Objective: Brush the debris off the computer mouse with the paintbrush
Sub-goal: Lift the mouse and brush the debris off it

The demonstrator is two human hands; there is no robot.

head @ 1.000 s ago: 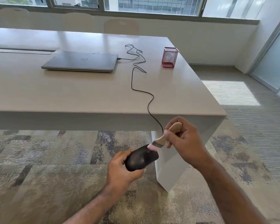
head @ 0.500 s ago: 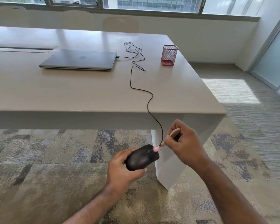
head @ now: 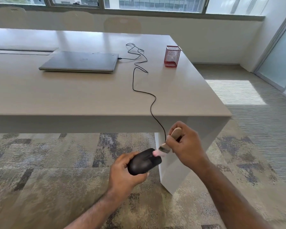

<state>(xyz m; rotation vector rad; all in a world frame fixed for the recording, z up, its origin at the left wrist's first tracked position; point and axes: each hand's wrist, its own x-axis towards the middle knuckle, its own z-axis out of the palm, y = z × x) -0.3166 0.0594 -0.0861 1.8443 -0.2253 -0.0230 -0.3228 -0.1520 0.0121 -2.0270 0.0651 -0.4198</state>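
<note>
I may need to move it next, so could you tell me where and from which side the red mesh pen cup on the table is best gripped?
Grip the red mesh cup by its side walls near mid-height, probably coming from the table's right edge, which it stands close to. It stands upright with straight sides and an open top. The mouse cable lies loose to its left, so that side risks snagging.

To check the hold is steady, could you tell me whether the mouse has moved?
No; the computer mouse stays just left of the table leg.
</note>
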